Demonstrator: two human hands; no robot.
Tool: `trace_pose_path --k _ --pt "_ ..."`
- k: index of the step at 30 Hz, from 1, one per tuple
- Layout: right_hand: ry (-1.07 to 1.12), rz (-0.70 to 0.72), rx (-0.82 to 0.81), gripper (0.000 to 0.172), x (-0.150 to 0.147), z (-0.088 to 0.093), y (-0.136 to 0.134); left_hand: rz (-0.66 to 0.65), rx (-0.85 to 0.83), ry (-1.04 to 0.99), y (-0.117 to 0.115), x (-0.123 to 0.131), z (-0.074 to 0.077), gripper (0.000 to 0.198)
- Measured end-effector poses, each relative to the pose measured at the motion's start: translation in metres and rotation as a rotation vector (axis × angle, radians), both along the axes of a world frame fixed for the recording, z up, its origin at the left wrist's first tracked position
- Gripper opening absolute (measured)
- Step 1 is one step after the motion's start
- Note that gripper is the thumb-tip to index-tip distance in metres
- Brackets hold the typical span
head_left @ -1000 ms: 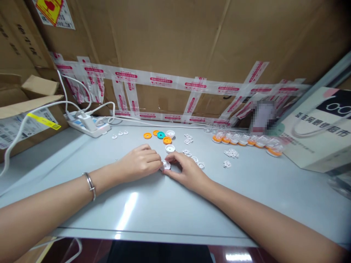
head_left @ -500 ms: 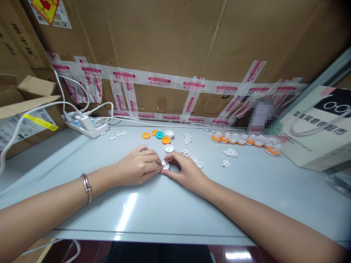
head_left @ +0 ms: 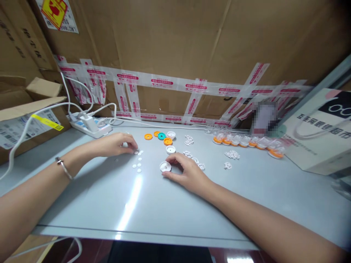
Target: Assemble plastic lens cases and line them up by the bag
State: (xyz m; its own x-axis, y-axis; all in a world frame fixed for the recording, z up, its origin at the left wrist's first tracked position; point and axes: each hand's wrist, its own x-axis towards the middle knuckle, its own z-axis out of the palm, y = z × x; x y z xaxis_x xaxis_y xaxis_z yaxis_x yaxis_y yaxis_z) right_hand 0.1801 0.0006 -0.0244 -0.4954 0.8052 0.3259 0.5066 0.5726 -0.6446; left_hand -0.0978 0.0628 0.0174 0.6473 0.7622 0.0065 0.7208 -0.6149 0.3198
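My right hand [head_left: 187,171] rests on the grey table [head_left: 175,204], its thumb and fingers pinched around a small white round cap [head_left: 165,167]. My left hand [head_left: 116,144] is out to the left, fingers curled, fingertips touching the table beside several tiny white discs [head_left: 138,162]. What its fingers hold, if anything, is hidden. A bracelet [head_left: 63,167] is on my left wrist. Beyond my right hand lie another white cap [head_left: 170,149], orange rings [head_left: 148,136], a teal ring [head_left: 161,136] and small white perforated pieces [head_left: 195,160].
A row of clear capsules with orange bases [head_left: 244,140] stands at the back right. A white power strip [head_left: 90,126] with cables sits back left. Taped cardboard [head_left: 175,54] walls the rear, an open carton [head_left: 24,109] is left, a printed box [head_left: 318,131] right.
My left hand left the white cap and moved left and back to the tiny discs. My right hand stayed on the cap.
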Motion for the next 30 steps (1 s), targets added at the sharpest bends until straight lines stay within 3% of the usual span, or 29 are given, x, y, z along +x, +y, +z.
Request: trace_pose_path --k 6,10,13,15,18,21,25,30 --pt "0.039 -0.019 0.004 0.019 0.0 -0.001 -0.002 0.021 -0.066 -0.006 0.003 0.002 -0.01 0.021" --pt "0.089 -0.046 0.005 0.021 0.0 0.001 -0.003 0.031 -0.045 0.041 0.003 0.005 -0.008 0.02" --pt "0.177 -0.065 0.101 0.019 0.003 0.006 -0.004 0.071 -0.011 0.019 -0.004 0.01 -0.002 0.02" --pt "0.24 -0.072 0.211 0.015 0.004 0.01 -0.004 0.129 -0.054 -0.107 -0.014 0.021 0.002 0.02" --pt "0.265 -0.034 0.393 0.016 0.005 0.015 -0.006 0.205 -0.256 -0.483 -0.034 0.046 0.007 0.021" --pt "0.211 0.063 0.562 0.025 0.005 0.017 -0.007 0.133 -0.498 -0.744 -0.052 0.07 0.007 0.017" --pt "0.176 0.197 0.714 0.027 0.007 0.016 -0.004 0.123 -0.841 -0.878 -0.06 0.083 0.0 0.014" --pt "0.133 0.28 0.789 0.028 0.01 0.016 0.0 0.188 -1.014 -0.983 -0.061 0.084 -0.008 0.012"
